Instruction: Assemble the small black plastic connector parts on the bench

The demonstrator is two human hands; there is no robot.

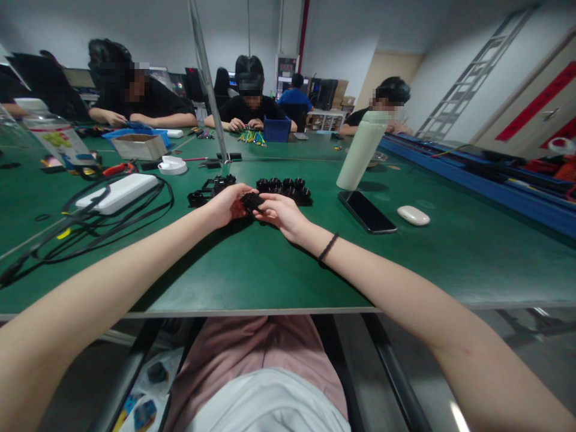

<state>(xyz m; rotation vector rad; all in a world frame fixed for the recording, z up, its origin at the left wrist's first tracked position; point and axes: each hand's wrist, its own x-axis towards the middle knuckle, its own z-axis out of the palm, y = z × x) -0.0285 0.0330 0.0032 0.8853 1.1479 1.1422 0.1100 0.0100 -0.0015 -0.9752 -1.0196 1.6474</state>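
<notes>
Between my two hands, above the green table (pixel 270 270), is a small black part (pixel 252 203) whose exact kind I cannot make out. My left hand (pixel 228 205) has its fingers closed on the part's left side. From the right, my right hand (pixel 284 214) pinches the same part between thumb and fingers. Just beyond my left hand lie several black plastic pieces (pixel 207 191), loosely grouped. Behind my right hand a cluster of black knobbed parts (pixel 285 187) stands in rows, partly hidden by the hand.
A black phone (pixel 368 212), a white oval case (pixel 413 215) and a pale green bottle (pixel 361 153) stand to the right. At left lie a white power strip (pixel 117 193), black cables (pixel 101 237) and a small box (pixel 138 147). Other people work across the table.
</notes>
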